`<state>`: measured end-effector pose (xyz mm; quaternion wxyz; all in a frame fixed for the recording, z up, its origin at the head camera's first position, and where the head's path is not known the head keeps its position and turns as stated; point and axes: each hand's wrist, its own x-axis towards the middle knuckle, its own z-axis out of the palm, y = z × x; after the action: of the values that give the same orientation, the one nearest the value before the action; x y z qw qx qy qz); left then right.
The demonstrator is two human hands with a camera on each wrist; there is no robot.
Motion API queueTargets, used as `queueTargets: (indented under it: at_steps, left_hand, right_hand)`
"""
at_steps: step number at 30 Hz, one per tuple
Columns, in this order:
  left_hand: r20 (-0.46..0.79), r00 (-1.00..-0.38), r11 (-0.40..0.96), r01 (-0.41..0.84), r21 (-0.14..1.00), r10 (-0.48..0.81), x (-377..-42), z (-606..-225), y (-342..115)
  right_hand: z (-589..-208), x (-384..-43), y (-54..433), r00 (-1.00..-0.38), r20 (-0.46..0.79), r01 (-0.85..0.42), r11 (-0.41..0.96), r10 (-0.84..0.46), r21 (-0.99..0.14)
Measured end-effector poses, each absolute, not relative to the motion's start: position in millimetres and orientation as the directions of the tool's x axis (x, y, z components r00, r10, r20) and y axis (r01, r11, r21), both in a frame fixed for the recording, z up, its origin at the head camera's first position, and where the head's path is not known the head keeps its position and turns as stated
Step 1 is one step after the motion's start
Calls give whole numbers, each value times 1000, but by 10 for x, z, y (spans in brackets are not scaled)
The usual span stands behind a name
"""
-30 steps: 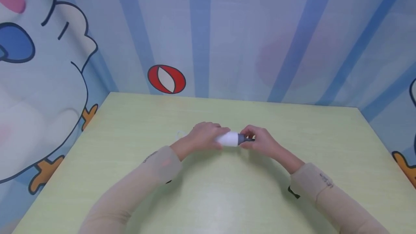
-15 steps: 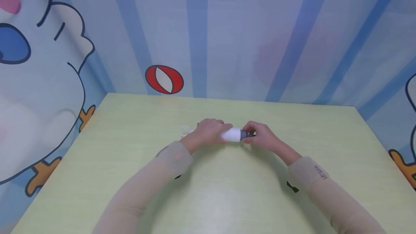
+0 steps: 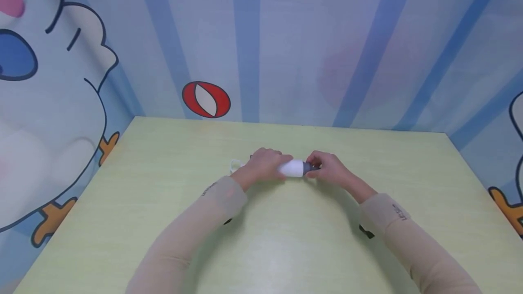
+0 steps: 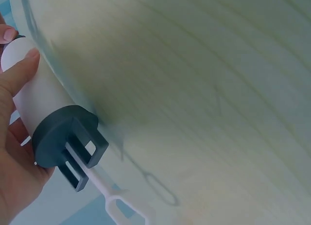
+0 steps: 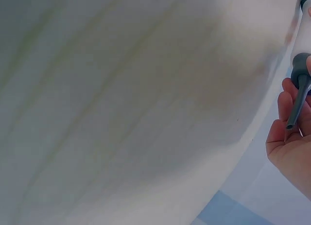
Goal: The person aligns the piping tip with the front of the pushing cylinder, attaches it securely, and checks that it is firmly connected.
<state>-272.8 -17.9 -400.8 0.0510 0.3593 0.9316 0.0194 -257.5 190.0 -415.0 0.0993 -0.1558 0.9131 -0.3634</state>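
Note:
A syringe-like hand pump with a white barrel [image 3: 293,168] lies sideways between my hands over the table. My left hand [image 3: 263,164] grips the barrel with the thumb along its side. Past that hand, the left wrist view shows a dark grey end collar [image 4: 53,142] with two square loops. A white plunger rod [image 4: 95,179] comes out of the collar and widens into a ring handle. At the other end, my right hand [image 3: 332,169] pinches the dark grey nozzle cap [image 5: 301,67]. Its thin spout [image 5: 296,108] points toward the right palm.
The pale yellow-green table [image 3: 269,239] reaches to a striped blue backdrop [image 3: 286,49] behind it. Printed cartoon figures cover the left side, and another shows at the right edge. Shadows of both arms fall on the tabletop.
Both hands and the pump have shifted slightly away from me, and the left hand also to the right. More of the ring handle shows. Both holds stay the same.

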Motion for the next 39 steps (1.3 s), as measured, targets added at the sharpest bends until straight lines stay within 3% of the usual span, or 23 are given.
queueTargets:
  at_steps: [39]
  left_hand:
    - [-79, -770, 774, 629, 63, 633, -2702, -4053, -207]
  right_hand:
    - [-4160, -2551, 1947, -907, -122, -243, 739, -403, -629]
